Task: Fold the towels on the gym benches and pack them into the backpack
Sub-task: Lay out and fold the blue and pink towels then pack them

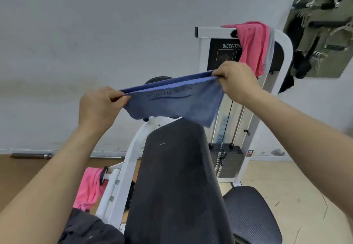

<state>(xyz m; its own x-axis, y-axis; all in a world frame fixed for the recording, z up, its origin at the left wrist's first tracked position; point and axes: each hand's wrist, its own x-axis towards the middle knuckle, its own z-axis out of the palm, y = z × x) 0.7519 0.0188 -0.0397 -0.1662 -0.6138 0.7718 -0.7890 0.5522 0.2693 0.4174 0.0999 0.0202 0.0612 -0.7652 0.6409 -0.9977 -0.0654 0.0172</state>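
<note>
Head view: left hand and right hand pinch the doubled blue towel at its upper corners, 12 o'clock above the bench pad. Soft, light, limp; hold corners.

1. There is one view only, from a wide-angle camera worn on the person's head.
2. It faces forward and slightly down, toward a pale wall, with floor showing only along the bottom.
3. Both forearms reach in from the lower corners; the left hand and right hand sit near the middle of the picture, close to the lens.
4. The black bench pad runs up from the bottom edge, right under the camera.
5. The white machine frame stands farther off, at right; straight lines bend toward the edges.
6. With a single camera, no part of the scene is shared between views.
</note>
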